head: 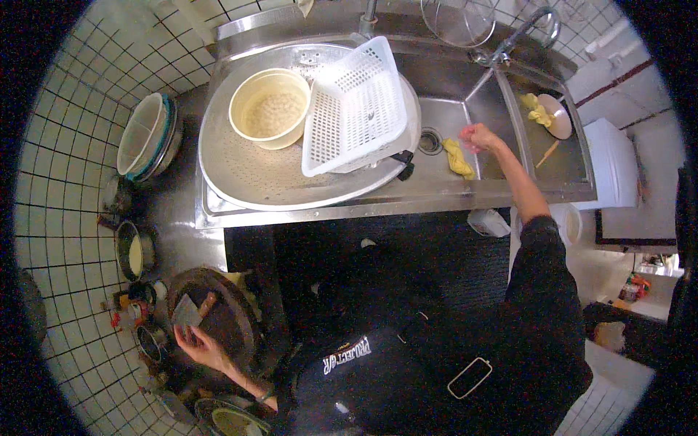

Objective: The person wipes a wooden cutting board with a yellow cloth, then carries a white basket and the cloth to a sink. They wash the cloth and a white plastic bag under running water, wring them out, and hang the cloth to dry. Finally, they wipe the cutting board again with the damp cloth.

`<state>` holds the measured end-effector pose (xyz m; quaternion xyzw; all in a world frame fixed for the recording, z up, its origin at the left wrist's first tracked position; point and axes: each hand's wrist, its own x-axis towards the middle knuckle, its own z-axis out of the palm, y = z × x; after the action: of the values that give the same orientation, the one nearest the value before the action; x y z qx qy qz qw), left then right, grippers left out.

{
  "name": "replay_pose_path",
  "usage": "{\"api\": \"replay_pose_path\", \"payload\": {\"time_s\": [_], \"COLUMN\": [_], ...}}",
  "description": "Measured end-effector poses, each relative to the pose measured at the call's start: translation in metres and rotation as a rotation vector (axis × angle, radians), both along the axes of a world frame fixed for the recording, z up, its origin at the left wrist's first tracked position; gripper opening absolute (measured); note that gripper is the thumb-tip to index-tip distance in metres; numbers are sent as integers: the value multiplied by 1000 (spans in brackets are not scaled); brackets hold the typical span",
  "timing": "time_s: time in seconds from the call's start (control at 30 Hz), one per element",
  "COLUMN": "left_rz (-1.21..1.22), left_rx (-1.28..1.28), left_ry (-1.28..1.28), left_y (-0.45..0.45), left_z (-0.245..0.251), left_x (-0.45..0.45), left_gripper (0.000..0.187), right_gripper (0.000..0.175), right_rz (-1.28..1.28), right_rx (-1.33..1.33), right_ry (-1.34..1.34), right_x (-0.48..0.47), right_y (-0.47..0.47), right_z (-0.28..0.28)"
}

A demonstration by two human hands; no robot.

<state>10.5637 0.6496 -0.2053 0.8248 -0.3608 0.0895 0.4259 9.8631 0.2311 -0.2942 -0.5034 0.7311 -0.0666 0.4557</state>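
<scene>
A cleaver (187,312) with a wooden handle lies on a round, dark chopping block (234,321). My left hand (197,346) is at the near edge of its blade, fingers partly curled; whether they grip the blade is unclear. Over the right part of the sink basin (444,111) I hold out my right hand (477,138), its fingers bent and reddish. I cannot tell whether anything is in it. Just left of that hand, a twisted yellow cloth (458,159) rests on the basin floor near the drain (431,140).
A large perforated metal pan (262,180) spans the sink's left side, bearing a cream tub (270,109) and a white plastic basket (357,109). The small right basin holds a bowl (556,117) and another yellow cloth (537,111). Stacked strainers (144,139) stand by the tiled wall.
</scene>
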Motion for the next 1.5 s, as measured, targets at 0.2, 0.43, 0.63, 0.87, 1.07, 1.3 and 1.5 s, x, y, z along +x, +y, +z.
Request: {"api": "replay_pose_path", "payload": {"time_s": [0.2,0.43,0.63,0.87,1.07,1.3,1.5], "left_rz": [-163,-355,-578,-977,-1224,-967,-969], "left_rx": [140,67,-39,90,231,363,294], "left_ry": [20,220,274,894,1549,2595,1866], "left_y": [-47,-77,-119,-143,-176,-259,-300], "left_z": [37,55,62,54,36,-10,-46], "left_x": [-93,-135,-201,-325,-437,-494,-510], "left_gripper": [40,42,39,34,49,98,37], "right_gripper": [34,38,27,15,24,13,6], "right_rz": [664,1127,539,594,695,837,875], "right_rx": [426,497,-150,-869,-1075,-1344,-1305], "right_ry": [293,372,324,243,63,-295,-677], "right_x": [-63,-76,-89,-61,-48,-4,2], "right_y": [-21,-6,-1,44,80,114,142], "right_z": [-114,-208,-136,12,94,116,125]}}
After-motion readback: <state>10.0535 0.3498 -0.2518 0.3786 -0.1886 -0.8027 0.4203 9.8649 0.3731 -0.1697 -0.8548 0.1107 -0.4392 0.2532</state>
